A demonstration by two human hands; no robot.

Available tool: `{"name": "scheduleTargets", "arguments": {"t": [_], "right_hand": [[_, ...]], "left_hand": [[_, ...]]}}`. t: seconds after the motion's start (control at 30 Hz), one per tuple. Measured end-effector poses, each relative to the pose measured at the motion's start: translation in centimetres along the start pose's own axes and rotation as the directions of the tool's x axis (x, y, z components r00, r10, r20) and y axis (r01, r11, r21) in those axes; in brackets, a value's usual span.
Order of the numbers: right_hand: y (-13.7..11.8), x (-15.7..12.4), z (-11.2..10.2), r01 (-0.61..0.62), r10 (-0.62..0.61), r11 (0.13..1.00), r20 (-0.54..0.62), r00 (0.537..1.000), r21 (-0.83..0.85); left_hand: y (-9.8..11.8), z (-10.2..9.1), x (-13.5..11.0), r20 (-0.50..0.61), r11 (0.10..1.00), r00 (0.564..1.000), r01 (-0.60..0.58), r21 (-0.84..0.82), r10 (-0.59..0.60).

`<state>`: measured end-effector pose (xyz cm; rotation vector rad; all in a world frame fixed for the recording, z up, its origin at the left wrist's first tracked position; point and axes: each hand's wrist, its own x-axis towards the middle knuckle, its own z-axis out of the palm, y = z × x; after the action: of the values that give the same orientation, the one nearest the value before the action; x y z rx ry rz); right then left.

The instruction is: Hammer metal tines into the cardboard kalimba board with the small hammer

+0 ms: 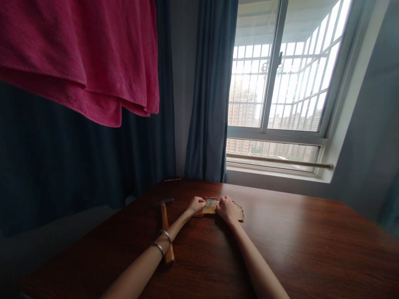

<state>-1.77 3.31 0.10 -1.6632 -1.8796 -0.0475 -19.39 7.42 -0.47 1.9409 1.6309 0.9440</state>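
Observation:
A small light wooden board (240, 214) with rows of upright nails (211, 199) lies flat on the table, partly covered by my hands. At its left end is my left hand (196, 204), its fingers pinched together; whatever they hold is too small to make out. My right hand (227, 209) rests over the right part of the board with its fingers curled among the nails, and their grip is hidden. Under my left forearm lies a hammer (164, 214) with a wooden handle and dark metal head. Two metal bangles circle my left wrist.
The dark brown wooden table (296, 241) has a glossy top. Behind it are blue curtains (208, 91) and a barred window (280, 83). A pink towel (93, 54) hangs at upper left. A small flat strip (173, 180) lies at the far table edge.

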Motion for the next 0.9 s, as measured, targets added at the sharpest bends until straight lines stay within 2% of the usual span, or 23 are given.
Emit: {"name": "scheduleTargets", "arguments": {"t": [0.1, 0.2, 0.4, 0.6, 0.73, 0.9], "right_hand": [[-1.0, 0.4, 1.4, -0.036, 0.037, 0.999, -0.028, 0.999, 0.013], [-1.5, 0.1, 2.1, -0.017, 0.018, 0.999, -0.033, 0.999, 0.038], [-0.6, -0.1, 2.0, 0.023, -0.021, 0.992, -0.019, 1.000, 0.125], [0.0, 0.2, 2.2, 0.023, -0.019, 0.981, -0.022, 1.000, 0.193], [0.0, 0.2, 2.3, 0.020, -0.015, 0.976, -0.028, 0.999, 0.219], [-0.1, 0.1, 2.2, 0.013, -0.005, 0.972, -0.033, 0.999, 0.236]], "left_hand": [[-0.3, 0.0, -0.2, 0.029, 0.998, 0.998, -0.055, 0.037, 0.054], [-0.5, 0.0, -0.3, 0.038, 0.995, 0.996, -0.082, 0.053, 0.080], [-0.2, 0.0, -0.6, 0.016, 0.988, 0.995, -0.095, 0.123, 0.094], [1.1, -0.4, -1.6, 0.008, 0.974, 0.992, -0.128, 0.189, 0.129], [1.8, -0.8, -2.3, 0.039, 0.954, 0.980, -0.198, 0.226, 0.194], [2.2, -0.8, -2.6, 0.099, 0.943, 0.963, -0.267, 0.196, 0.252]]}}
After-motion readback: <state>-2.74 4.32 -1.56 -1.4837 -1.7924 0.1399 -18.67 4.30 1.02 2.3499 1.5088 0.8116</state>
